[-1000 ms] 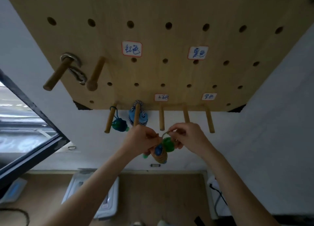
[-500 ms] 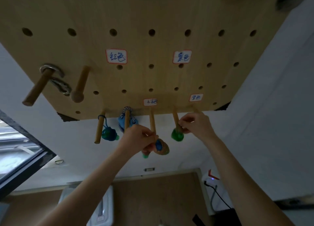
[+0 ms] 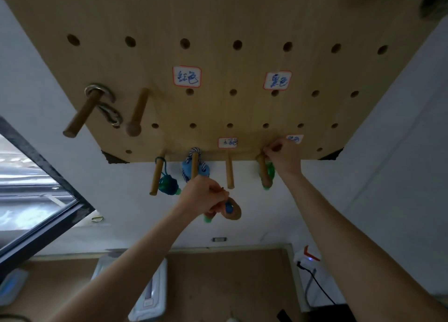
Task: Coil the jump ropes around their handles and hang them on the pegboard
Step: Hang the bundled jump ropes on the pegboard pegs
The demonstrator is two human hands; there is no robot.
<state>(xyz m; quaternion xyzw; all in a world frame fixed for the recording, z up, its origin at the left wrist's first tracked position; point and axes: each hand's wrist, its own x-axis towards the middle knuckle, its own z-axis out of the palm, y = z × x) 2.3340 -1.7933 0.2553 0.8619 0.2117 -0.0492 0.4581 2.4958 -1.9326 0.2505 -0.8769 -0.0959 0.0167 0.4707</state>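
Note:
A wooden pegboard (image 3: 218,18) with round holes and paper labels fills the upper view. My right hand (image 3: 283,155) pinches the loop of a green coiled jump rope (image 3: 269,174) at the base of a wooden peg (image 3: 261,170) in the bottom row; the bundle hangs from that peg. My left hand (image 3: 202,195) grips a tan coiled rope bundle with a blue part (image 3: 232,210) and a green tip, just below a bare peg (image 3: 229,172). A teal bundle (image 3: 167,186) and a blue-white rope bundle (image 3: 195,168) hang on pegs further left.
A grey rope (image 3: 106,108) hangs on a long peg at the upper left, beside a bare peg (image 3: 137,113). A dark window frame (image 3: 48,176) slants in at the left. Below lie a wooden floor, a white lidded box (image 3: 150,295) and a white device with a black cable (image 3: 308,261).
My right hand carried the green bundle up and right, away from my left hand, and slid its loop to the base of the right peg. My left hand kept the tan bundle.

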